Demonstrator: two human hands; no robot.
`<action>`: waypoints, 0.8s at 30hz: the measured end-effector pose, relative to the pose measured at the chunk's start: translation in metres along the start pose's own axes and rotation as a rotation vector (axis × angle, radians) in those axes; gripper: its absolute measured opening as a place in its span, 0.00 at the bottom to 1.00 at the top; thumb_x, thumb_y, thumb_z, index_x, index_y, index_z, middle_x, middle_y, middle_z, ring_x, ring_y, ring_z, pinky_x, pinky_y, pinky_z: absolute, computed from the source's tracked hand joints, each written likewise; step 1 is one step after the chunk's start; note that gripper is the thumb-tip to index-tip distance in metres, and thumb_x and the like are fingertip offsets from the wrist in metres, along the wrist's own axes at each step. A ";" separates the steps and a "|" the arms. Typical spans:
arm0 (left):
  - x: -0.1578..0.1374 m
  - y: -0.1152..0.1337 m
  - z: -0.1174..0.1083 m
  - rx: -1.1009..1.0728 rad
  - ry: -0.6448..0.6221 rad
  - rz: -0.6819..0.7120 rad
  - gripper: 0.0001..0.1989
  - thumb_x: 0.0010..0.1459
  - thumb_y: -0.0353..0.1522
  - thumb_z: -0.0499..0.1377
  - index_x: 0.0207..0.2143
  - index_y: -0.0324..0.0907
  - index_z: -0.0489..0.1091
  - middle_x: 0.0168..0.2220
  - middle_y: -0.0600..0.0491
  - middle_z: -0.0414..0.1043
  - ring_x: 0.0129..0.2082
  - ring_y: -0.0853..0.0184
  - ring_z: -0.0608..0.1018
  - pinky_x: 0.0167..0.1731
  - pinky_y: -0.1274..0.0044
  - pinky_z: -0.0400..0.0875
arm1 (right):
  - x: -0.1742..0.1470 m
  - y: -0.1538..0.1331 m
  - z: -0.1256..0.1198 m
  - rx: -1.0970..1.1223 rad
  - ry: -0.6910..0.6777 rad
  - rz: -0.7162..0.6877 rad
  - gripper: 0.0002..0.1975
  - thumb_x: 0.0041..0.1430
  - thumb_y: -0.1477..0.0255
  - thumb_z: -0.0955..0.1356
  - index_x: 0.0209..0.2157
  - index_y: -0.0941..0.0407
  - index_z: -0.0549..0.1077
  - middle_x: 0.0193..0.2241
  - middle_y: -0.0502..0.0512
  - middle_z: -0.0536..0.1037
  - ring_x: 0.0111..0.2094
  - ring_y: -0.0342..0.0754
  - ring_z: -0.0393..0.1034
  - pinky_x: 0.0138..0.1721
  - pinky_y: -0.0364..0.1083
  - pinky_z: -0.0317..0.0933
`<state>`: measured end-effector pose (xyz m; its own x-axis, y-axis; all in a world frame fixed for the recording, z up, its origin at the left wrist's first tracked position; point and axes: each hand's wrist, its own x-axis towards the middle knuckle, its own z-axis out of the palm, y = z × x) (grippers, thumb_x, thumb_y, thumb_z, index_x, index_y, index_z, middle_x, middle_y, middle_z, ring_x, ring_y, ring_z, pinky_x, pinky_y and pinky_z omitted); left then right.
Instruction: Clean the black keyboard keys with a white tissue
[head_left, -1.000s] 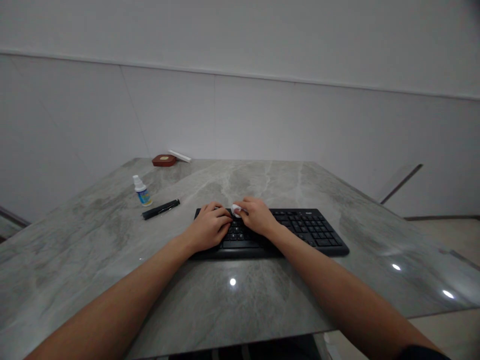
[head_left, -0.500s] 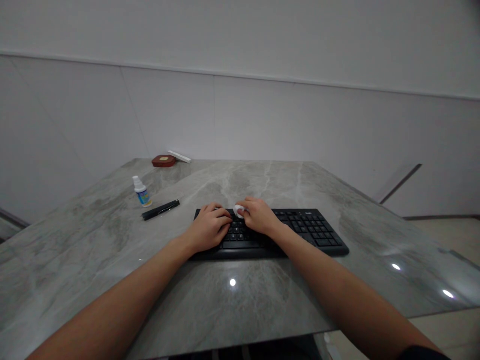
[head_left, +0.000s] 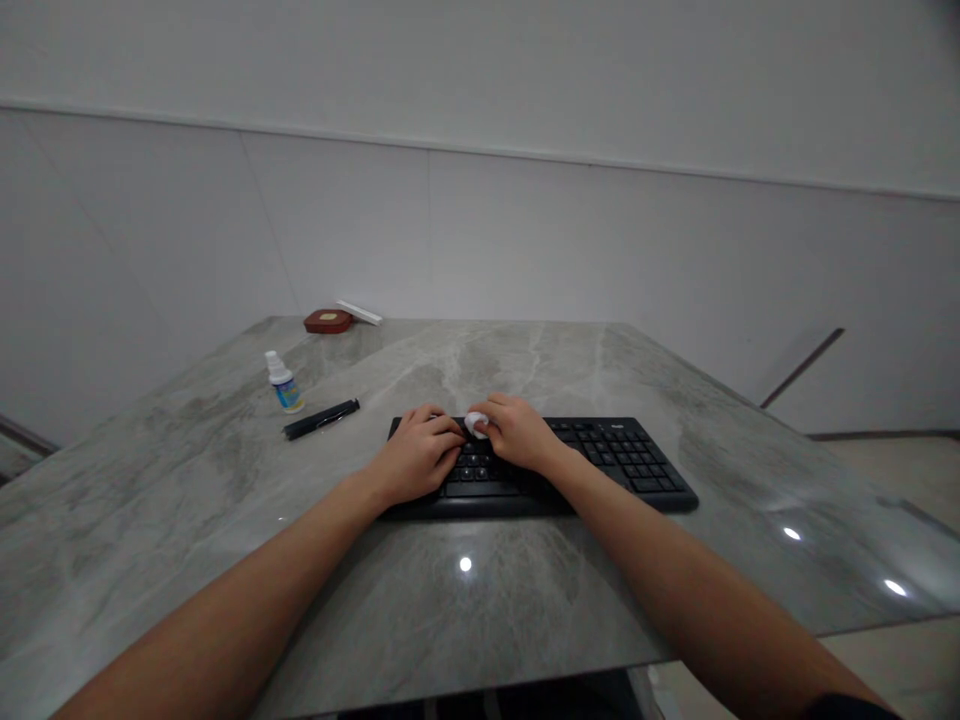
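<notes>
A black keyboard [head_left: 611, 465] lies across the middle of the table, its left part largely covered by my hands. Over that left end rests my left hand [head_left: 421, 452], palm down, fingers bent and somewhat apart on the keys, with nothing visible in it. Just to its right, my right hand [head_left: 517, 432] pinches a crumpled white tissue [head_left: 475, 424] between thumb and fingers above the upper rows of keys. Part of the tissue is hidden by the fingers, so I cannot tell how firmly it touches the keys.
On the grey marbled table [head_left: 225, 470], a white spray bottle [head_left: 284, 385] with a blue label stands left of the keyboard, near a thin black stick-like object [head_left: 321, 419]. A reddish-brown case [head_left: 328, 321] and a white flat bar [head_left: 360, 312] lie by the wall.
My right hand and the tissue have shifted very slightly to the left over the keys. My left hand and the keyboard stay where they were.
</notes>
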<state>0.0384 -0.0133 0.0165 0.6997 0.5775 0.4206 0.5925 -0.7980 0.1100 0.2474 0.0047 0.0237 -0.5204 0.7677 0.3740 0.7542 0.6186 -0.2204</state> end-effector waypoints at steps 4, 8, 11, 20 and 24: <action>0.000 0.000 0.000 -0.001 -0.006 0.006 0.11 0.62 0.29 0.55 0.42 0.43 0.76 0.44 0.49 0.75 0.49 0.56 0.69 0.47 0.63 0.65 | 0.000 0.000 0.002 0.062 -0.027 -0.062 0.10 0.59 0.78 0.65 0.41 0.57 0.76 0.34 0.55 0.75 0.36 0.46 0.68 0.41 0.43 0.59; 0.001 0.000 0.001 -0.005 -0.008 -0.003 0.11 0.62 0.29 0.55 0.42 0.42 0.76 0.44 0.49 0.75 0.48 0.57 0.69 0.47 0.63 0.65 | 0.002 -0.004 0.008 0.023 0.042 0.008 0.10 0.64 0.72 0.64 0.43 0.57 0.76 0.34 0.55 0.75 0.36 0.46 0.67 0.40 0.44 0.58; 0.001 0.000 0.000 -0.006 -0.006 -0.004 0.11 0.61 0.28 0.55 0.42 0.43 0.76 0.43 0.49 0.75 0.48 0.57 0.69 0.47 0.63 0.65 | 0.004 -0.007 0.011 0.006 0.072 0.018 0.11 0.64 0.71 0.64 0.44 0.57 0.75 0.34 0.55 0.75 0.35 0.46 0.67 0.39 0.44 0.58; 0.001 0.001 -0.002 -0.014 0.007 -0.001 0.11 0.61 0.28 0.55 0.41 0.43 0.76 0.43 0.48 0.75 0.47 0.57 0.69 0.46 0.63 0.65 | 0.004 -0.006 0.008 0.041 0.060 0.012 0.10 0.64 0.72 0.64 0.42 0.57 0.76 0.35 0.56 0.77 0.37 0.46 0.69 0.41 0.44 0.59; 0.002 0.002 -0.003 -0.003 -0.005 0.000 0.11 0.61 0.28 0.55 0.40 0.42 0.77 0.43 0.49 0.75 0.47 0.56 0.69 0.46 0.63 0.65 | 0.003 -0.007 0.009 0.063 0.055 -0.013 0.09 0.62 0.73 0.65 0.42 0.57 0.75 0.36 0.56 0.77 0.38 0.46 0.69 0.42 0.44 0.59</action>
<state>0.0394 -0.0141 0.0201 0.7015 0.5784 0.4164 0.5913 -0.7985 0.1132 0.2367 0.0046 0.0181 -0.5056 0.7505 0.4256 0.7202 0.6388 -0.2708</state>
